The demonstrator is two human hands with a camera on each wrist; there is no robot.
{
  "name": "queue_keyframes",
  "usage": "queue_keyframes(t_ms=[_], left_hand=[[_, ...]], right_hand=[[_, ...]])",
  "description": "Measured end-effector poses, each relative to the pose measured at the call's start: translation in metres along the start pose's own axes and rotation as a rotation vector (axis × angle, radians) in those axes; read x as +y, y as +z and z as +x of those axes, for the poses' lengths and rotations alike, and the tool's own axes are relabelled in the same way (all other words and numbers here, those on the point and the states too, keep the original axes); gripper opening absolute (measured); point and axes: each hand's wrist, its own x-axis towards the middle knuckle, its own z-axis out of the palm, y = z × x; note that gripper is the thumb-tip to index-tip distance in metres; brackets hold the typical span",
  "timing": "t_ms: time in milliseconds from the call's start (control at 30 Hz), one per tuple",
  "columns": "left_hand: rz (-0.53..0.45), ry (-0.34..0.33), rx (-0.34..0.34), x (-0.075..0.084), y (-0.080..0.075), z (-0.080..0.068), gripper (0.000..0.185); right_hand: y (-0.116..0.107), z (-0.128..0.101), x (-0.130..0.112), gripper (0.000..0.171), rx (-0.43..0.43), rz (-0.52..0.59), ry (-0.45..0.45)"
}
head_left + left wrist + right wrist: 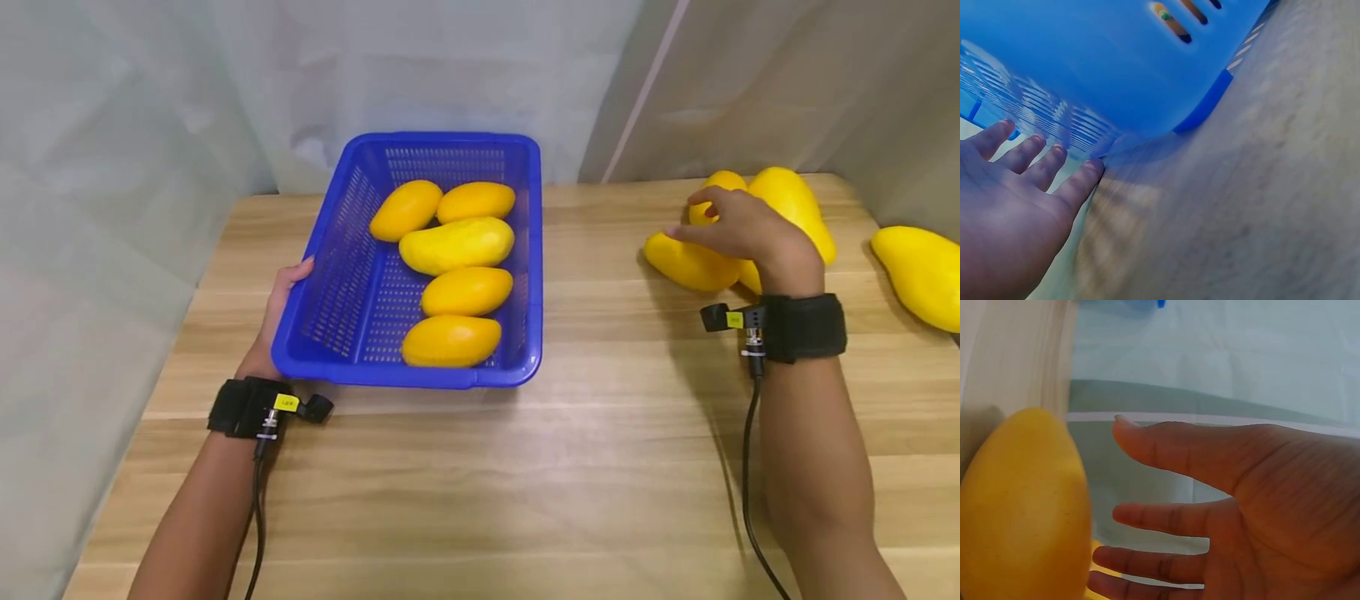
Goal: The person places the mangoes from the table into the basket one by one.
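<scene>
A blue plastic basket (408, 377) holds several yellow mangoes (456, 247). My left hand (276, 321) is at the basket's left outer side, its fingertips right at the rim in the head view. Straight, spread fingers (1047, 165) of that hand lie along the slotted wall in the left wrist view. On the right, my right hand (738, 225) hovers over a cluster of mangoes with thumb and fingers apart, nothing between them. Nearest to it is a smaller mango (690, 262); a larger mango (791, 208) lies behind, partly hidden by the hand.
Another large mango (922, 275) lies by itself at the right edge of the view. The wooden table (570, 467) runs under everything, with pale sheeting (450, 67) hanging behind it. Black cables (748, 450) trail from both wrist bands.
</scene>
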Motion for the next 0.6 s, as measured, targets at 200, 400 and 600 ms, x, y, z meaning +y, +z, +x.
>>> queue_keyframes(t_ms=[200, 400, 600], left_hand=[[-0.078, 0.013, -0.035, 0.002, 0.002, 0.000, 0.057], [-0.053, 0.005, -0.036, 0.003, 0.001, -0.001, 0.060], [-0.037, -0.001, -0.023, 0.001, 0.001, 0.000, 0.061]], right_hand=[[0.002, 0.004, -0.003, 0.077, -0.005, 0.010, 0.003], [0.014, 0.010, -0.007, 0.081, -0.093, 0.070, 0.031], [0.023, 0.014, -0.009, 0.093, -0.176, -0.015, 0.125]])
